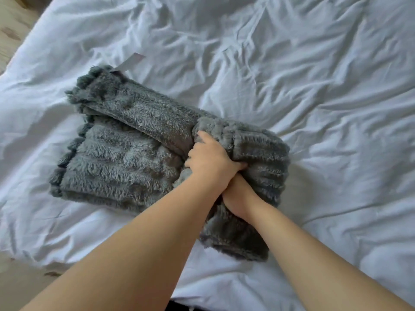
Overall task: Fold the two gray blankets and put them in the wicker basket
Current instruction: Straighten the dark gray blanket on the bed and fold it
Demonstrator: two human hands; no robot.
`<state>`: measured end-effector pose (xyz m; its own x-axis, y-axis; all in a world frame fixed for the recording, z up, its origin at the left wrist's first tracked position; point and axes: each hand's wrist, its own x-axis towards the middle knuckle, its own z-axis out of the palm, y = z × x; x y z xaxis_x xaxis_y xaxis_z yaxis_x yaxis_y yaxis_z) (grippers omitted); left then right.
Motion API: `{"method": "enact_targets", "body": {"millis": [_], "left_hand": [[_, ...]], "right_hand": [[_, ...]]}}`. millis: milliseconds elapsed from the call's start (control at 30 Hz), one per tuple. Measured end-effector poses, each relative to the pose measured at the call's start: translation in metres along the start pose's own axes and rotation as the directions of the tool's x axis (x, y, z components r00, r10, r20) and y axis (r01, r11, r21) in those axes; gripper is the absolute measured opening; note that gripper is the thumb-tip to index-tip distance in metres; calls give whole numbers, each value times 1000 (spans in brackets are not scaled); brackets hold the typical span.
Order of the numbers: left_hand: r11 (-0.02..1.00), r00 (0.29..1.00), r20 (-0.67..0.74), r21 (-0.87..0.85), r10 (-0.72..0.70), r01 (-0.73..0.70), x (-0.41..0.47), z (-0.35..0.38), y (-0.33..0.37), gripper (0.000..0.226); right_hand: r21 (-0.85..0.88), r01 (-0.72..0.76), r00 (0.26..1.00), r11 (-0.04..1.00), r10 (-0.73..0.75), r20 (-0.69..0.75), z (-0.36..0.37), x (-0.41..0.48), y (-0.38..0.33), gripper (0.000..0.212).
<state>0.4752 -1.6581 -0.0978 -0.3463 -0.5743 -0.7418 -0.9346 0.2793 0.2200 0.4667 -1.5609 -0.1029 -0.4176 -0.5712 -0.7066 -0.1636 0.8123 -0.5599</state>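
A fluffy gray blanket [125, 153] lies part-folded on the white bed, with a ribbed flap doubled over at its right end [258, 153]. My left hand [211, 160] sits on top of the blanket's middle, its fingers curled into the edge of that flap. My right hand [235, 198] is just below and partly under my left hand, gripping the same flap from the near side. Its fingers are hidden in the fur. Only this one gray bundle shows; whether it is one blanket or two, I cannot tell. No wicker basket is in view.
A rumpled white duvet [292, 75] covers the bed all around the blanket. A white label tag [132, 61] sticks out past the blanket's far corner. Light wooden floor [11, 30] shows at the upper left, beyond the bed's edge.
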Motion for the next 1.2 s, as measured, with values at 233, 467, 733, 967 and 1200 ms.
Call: {"method": "enact_targets", "body": {"millis": [233,467,733,967,1200], "left_hand": [[973,995,5,207,103,-102,1,15,33,113],[952,953,101,-142,287,-272,5,13,40,56],[784,952,142,-607,272,-133,21,8,-12,52],[970,986,-119,-201,116,-139,1,2,-5,95],[828,874,-225,484,431,-284,-51,-15,1,95]], "right_hand": [[371,4,711,929,258,-655,-34,-32,58,28],[874,-227,800,429,594,-84,-44,-33,101,45],[905,-276,934,322,312,174,-35,-26,108,46],[805,-247,853,540,515,-84,-27,-23,91,30],[820,-163,810,548,549,-207,-19,-31,50,23]]}}
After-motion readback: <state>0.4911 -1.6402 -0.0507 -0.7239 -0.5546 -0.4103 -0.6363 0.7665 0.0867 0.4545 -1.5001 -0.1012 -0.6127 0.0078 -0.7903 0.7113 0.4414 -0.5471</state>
